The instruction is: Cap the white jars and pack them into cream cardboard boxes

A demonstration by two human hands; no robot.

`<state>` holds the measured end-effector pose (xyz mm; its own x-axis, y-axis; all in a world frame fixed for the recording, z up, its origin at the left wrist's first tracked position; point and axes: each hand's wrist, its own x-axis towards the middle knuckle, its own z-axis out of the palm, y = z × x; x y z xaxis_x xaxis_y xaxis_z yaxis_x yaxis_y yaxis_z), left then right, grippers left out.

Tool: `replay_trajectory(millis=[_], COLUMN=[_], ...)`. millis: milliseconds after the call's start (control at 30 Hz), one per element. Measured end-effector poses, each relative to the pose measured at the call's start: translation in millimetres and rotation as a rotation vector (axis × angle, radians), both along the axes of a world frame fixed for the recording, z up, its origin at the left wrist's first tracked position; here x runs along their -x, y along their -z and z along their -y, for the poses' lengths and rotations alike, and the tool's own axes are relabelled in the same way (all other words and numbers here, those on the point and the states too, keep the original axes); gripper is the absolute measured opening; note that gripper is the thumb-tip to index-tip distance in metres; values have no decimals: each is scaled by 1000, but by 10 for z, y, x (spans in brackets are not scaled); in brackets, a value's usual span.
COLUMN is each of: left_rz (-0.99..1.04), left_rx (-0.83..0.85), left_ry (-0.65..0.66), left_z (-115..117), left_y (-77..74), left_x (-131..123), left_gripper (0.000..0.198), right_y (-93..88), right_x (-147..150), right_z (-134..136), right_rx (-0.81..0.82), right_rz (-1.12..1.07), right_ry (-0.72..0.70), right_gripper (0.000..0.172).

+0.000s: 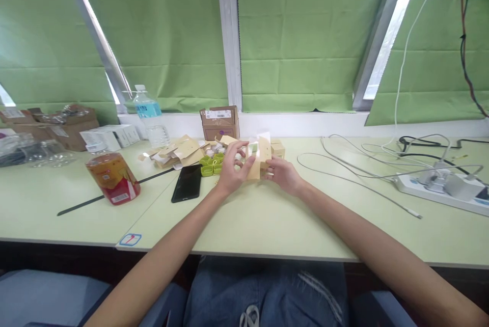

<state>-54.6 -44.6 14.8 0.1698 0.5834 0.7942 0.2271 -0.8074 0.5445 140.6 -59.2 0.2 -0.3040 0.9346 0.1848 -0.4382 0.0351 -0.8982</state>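
Note:
Between my two hands, just above the table, is a small pale-yellow cardboard box (265, 151), with flaps standing out. My left hand (233, 169) grips its left side, fingers curled and thumb toward the card. On the right side, my right hand (283, 174) pinches the edge of the same box. A green patch shows on the card near the left fingers; what it is I cannot make out. Behind the right hand stands another small yellow box (278, 148). Several lime-green plastic pieces (207, 168) lie left of my left hand, beside a pile of flattened yellow cards (187, 148).
A black phone (187, 183) lies left of my hands. Farther left are a tilted orange-red container (113, 178), a water bottle (153, 122) and a black strip (81, 206). A brown carton (220, 123) stands behind. White cables (362, 176) and a power strip (412, 187) occupy the right.

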Motion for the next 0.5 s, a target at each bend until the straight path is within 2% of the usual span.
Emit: replay_trajectory(millis=[133,333,500], left_rz=[-79,-321,-307], left_rx=[-21,-47,-45], left_ry=[56,72,66], left_z=[5,-13,-10], left_y=[21,26,25], left_x=[24,67,44], left_gripper=[58,107,114], right_y=[-3,38,42], right_x=[2,41,44], right_z=[-15,-24,-23], right_rx=[87,138,108], right_rz=[-64,-2,16], right_ry=[-9,-22,18], right_gripper=[27,25,27])
